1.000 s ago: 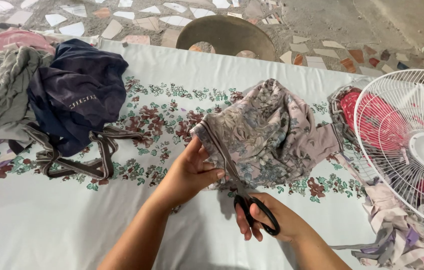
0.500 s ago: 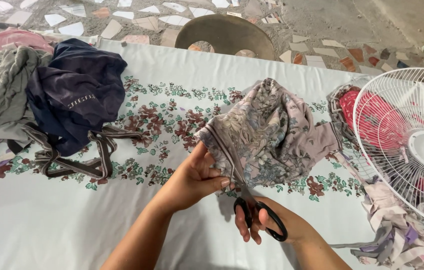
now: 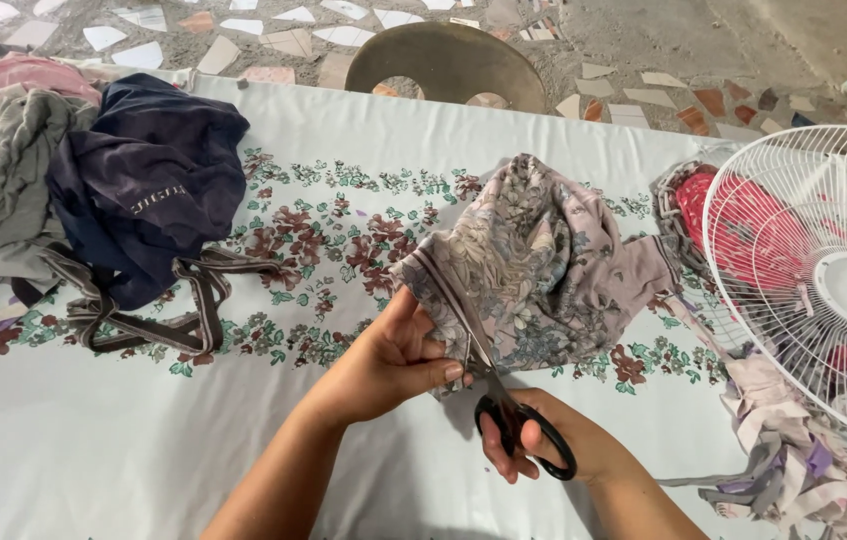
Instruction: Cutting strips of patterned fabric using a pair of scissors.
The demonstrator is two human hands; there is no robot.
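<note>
Scissors [image 3: 503, 400] advanced along floral fabric [image 3: 543, 260] on the flowered tablecloth [image 3: 323, 210].

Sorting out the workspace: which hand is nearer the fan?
Right. The right hand, holding scissors, lies left of and below the fan; the left hand, pinching floral cloth, sits farther left.

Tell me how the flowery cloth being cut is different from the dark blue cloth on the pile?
The flowery cloth is pale pinkish grey with a flower print; the dark blue cloth is plain navy. The flowery cloth is held by the left hand while scissors in the right hand cut into its edge; the dark blue cloth lies untouched on a heap. Both are crumpled on the table.
</note>
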